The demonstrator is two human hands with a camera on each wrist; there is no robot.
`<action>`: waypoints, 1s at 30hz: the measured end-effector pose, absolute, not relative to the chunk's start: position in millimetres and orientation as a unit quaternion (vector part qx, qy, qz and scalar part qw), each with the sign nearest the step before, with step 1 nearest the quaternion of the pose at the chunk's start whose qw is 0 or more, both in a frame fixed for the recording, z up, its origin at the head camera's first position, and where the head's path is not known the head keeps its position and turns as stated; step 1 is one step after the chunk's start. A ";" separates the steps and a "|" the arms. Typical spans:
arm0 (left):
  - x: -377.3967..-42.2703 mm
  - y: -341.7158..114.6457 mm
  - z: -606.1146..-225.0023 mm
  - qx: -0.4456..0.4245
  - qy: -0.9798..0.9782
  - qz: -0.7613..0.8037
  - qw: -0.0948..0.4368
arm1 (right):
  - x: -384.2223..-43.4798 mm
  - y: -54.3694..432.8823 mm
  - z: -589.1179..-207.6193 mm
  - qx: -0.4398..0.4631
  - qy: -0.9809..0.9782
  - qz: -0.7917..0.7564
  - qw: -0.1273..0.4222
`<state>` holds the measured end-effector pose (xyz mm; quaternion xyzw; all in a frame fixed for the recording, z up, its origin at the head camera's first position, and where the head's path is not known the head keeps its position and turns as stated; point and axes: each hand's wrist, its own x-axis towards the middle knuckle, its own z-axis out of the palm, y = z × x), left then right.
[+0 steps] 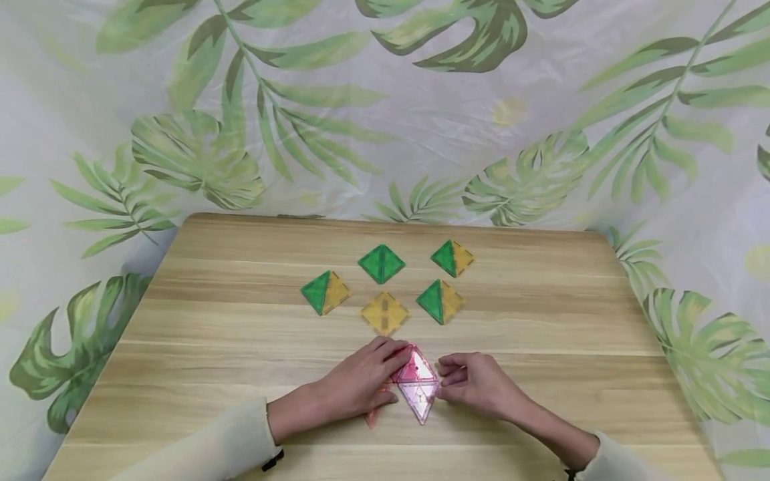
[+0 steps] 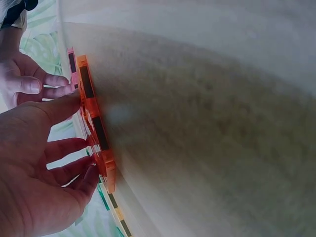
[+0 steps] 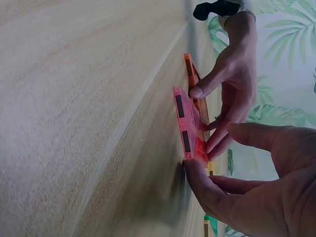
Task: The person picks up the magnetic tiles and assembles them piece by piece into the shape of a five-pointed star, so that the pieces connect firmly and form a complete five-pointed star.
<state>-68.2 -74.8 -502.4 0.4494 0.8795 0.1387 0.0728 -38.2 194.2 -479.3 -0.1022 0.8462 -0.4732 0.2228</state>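
Just in front of the person, a pink triangular magnetic tile [image 1: 419,401] points toward the near edge. A red triangular tile [image 1: 416,369] meets it along its far side. The left hand [image 1: 357,379] holds an orange triangular magnetic tile [image 2: 98,126] to their left, thumb at one end and curled fingertips at the other. It covers most of that tile in the head view. The right hand [image 1: 481,384] is at the right corner of the joined pair. In the right wrist view its index fingertip [image 3: 193,165] touches the pink tile's corner, with the thumb raised apart from it.
Beyond the hands lie an all-green diamond [image 1: 381,264], a yellow diamond [image 1: 385,314] and several green-and-yellow diamonds [image 1: 325,292], each of two triangular tiles. The wooden table [image 1: 240,254] ends at a leaf-patterned cloth [image 1: 337,100] behind.
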 end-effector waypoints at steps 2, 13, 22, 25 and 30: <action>-67.8 -74.9 -503.0 0.444 0.879 0.154 0.077 | -38.1 194.7 -478.3 -0.093 0.839 -0.484 0.229; -64.7 -75.9 -508.3 0.428 0.871 0.219 0.102 | -36.8 196.8 -474.9 -0.057 0.781 -0.556 0.278; -64.2 -72.5 -509.2 0.413 0.875 0.226 0.114 | -38.6 199.4 -476.9 -0.011 0.738 -0.605 0.299; -63.3 -74.1 -509.8 0.416 0.871 0.239 0.111 | -39.5 199.6 -478.4 -0.004 0.731 -0.611 0.302; -62.9 -74.6 -510.3 0.422 0.868 0.245 0.089 | -40.0 200.2 -479.6 0.005 0.725 -0.617 0.305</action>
